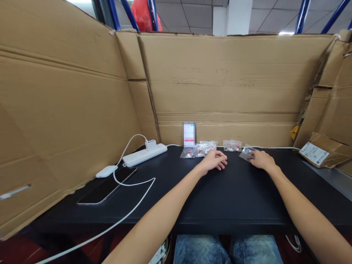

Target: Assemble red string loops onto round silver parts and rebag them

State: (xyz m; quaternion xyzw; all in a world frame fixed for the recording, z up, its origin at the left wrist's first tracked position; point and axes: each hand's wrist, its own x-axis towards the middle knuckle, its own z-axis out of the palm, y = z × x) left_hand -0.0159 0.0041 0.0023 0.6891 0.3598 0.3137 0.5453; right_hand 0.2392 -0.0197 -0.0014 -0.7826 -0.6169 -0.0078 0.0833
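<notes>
My right hand (262, 160) pinches the near edge of a small clear plastic bag (246, 151) at the back of the black table. To its left, my left hand (214, 160) hovers over or rests on the tabletop, fingers loosely curled and apart, with nothing visible in it. Beside that hand lies a pile of clear plastic bags (202, 147) with small red bits inside. Between the two hands, farther back, sit a couple more clear bags (232, 145) with red bits. What is inside the bag in my right hand is too small to make out.
A lit phone (189, 134) stands upright behind the pile. On the left are a white power strip (144, 155), a white charger (106, 171), a dark tablet or phone (107, 187) and a looping white cable (137, 205). A brown package (326, 150) lies right. Cardboard walls (233, 80) enclose the table.
</notes>
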